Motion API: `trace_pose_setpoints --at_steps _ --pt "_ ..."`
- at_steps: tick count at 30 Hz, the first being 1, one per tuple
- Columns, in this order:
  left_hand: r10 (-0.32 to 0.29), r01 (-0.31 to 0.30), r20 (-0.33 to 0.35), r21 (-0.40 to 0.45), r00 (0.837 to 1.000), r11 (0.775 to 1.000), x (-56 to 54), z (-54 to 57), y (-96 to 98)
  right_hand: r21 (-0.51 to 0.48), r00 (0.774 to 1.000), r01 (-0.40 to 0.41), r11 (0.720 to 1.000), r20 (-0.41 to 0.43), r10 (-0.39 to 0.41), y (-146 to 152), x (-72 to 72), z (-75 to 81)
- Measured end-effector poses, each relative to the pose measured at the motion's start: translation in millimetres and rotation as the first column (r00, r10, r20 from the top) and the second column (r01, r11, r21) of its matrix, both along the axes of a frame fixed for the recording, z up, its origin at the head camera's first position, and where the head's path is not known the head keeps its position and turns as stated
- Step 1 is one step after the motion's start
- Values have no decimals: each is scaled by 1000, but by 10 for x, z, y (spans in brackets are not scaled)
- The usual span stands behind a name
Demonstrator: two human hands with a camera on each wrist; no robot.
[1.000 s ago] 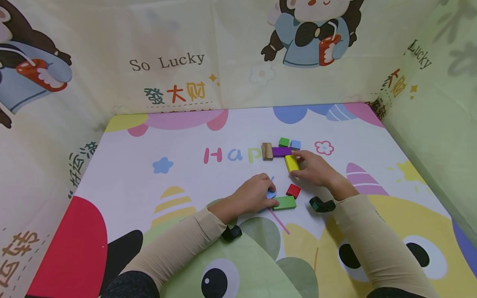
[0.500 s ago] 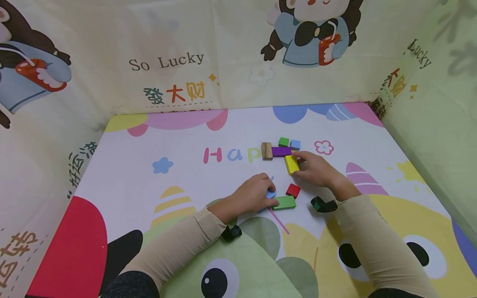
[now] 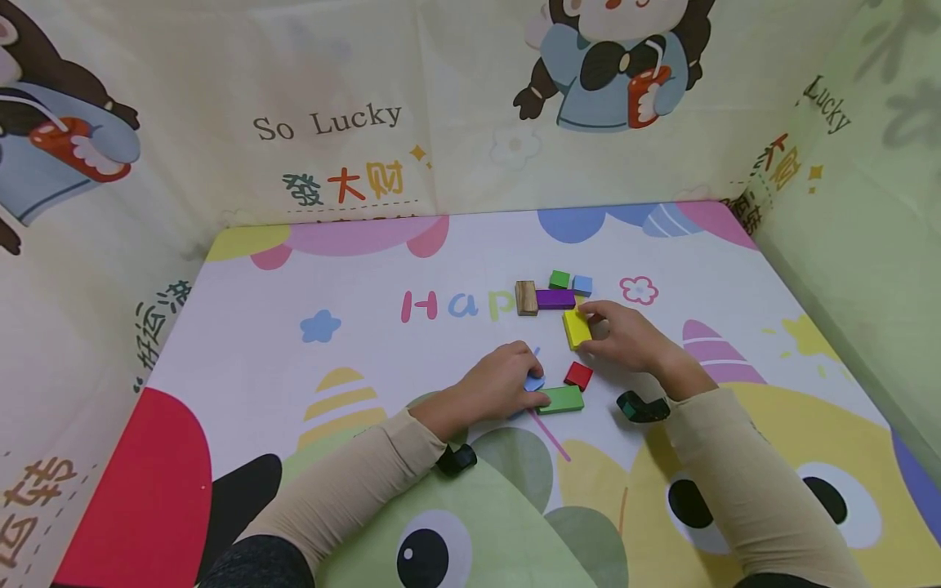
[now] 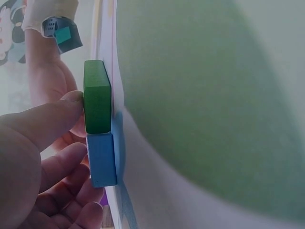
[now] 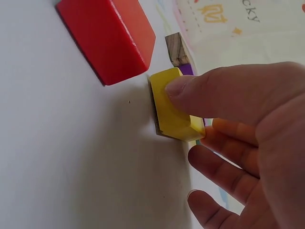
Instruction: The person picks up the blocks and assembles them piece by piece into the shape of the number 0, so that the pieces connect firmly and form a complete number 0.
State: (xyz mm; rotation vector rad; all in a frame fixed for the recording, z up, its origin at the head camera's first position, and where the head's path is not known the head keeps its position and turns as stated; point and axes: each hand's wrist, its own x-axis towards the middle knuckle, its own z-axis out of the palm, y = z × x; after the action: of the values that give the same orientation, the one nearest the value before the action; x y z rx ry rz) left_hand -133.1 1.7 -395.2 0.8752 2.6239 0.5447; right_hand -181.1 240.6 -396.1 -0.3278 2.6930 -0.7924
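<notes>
My right hand [image 3: 625, 339] pinches a yellow block [image 3: 577, 329] between thumb and fingers, close to the table. In the right wrist view, the thumb lies on the face of the yellow block [image 5: 171, 105]. Closer to me, my left hand [image 3: 496, 384] has its thumb at the end of a long green block [image 3: 562, 399] and its fingertips at a blue block [image 3: 534, 382]. The left wrist view shows the green block [image 4: 97, 98] and blue block [image 4: 101, 160] end to end, a fingertip against each. A red block [image 3: 578, 376] sits between the hands.
Beyond the yellow block lie a purple block [image 3: 555, 300], a wood-grain block [image 3: 526, 298], a small green cube [image 3: 559, 279] and a light blue cube [image 3: 582, 286]. A printed cloth wall [image 3: 470, 163] rises behind the patterned tabletop [image 3: 367, 278].
My right hand has drawn the yellow block slightly toward me and to the right, away from the purple block. The left hand and the other blocks stay put.
</notes>
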Motion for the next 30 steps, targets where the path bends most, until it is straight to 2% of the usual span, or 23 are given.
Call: trace_pose_setpoints --at_steps 16,30 --pt "7 -7 7 -12 1000 1000 0 -6 6 29 998 -54 998 -7 54 39 45 5" --pt "10 -10 1 -10 1000 1000 -2 -15 6 7 997 -74 997 -19 74 41 73 14"
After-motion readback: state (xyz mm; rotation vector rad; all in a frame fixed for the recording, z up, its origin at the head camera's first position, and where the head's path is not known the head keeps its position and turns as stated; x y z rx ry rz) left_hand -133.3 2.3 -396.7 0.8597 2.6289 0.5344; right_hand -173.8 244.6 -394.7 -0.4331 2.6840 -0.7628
